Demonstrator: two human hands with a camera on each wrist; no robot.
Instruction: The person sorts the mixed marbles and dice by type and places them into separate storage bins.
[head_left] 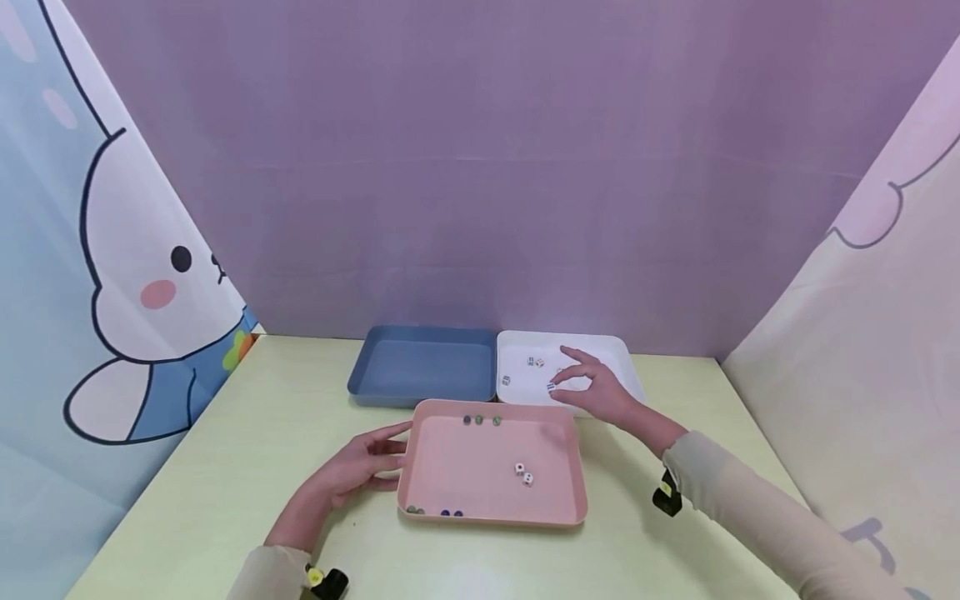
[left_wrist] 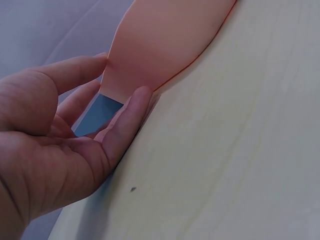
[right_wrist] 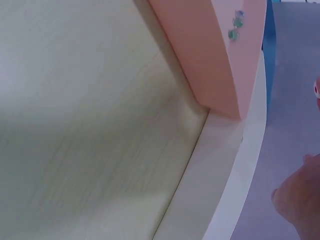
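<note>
Purple backdrop [head_left: 480,167], blue tray [head_left: 423,367], 2 dice [head_left: 523,473]

Shallow pink plastic tray [head_left: 480,508] sat at front centre of the pale wooden surface [head_left: 225,467]. Behind it, side by side & touching: blue plastic tray [head_left: 375,375] on the left, white plastic tray [head_left: 622,354] on the right. In the pink tray: two small white dice [head_left: 523,473] right of centre, small round beads [head_left: 480,420] along the far wall, more at the near wall. Several dice [head_left: 535,362] lay in the white tray. Left hand [head_left: 360,471] touched the pink tray's left wall; right hand [head_left: 596,387] hung over the white tray.
</note>
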